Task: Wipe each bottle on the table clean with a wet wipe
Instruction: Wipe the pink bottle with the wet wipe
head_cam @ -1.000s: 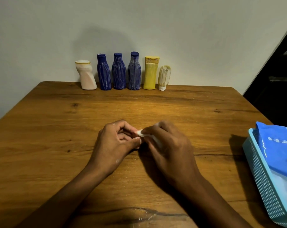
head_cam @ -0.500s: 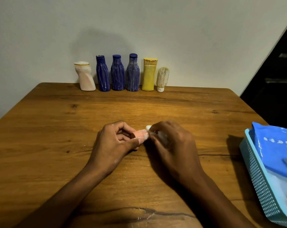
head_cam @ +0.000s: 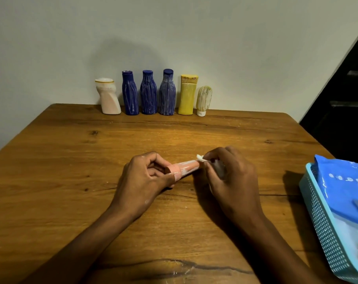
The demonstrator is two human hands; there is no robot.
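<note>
Over table (head_cam: 71, 181), left hand (head_cam: 145, 179) grips pink tube (head_cam: 184, 168); right hand (head_cam: 231, 177) wipes.

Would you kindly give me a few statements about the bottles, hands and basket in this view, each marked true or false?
1. Six bottles stand in a row by the wall. True: the white bottle is at its left end and the small cream bottle at its right.
2. The left hand holds the pink tube. True.
3. The right hand is empty. False: it pinches a white wet wipe against the tube's far end.
4. The yellow bottle lies on its side. False: it stands upright.
5. The light blue basket sits at the table's left edge. False: it is at the right edge, holding a blue packet.
</note>
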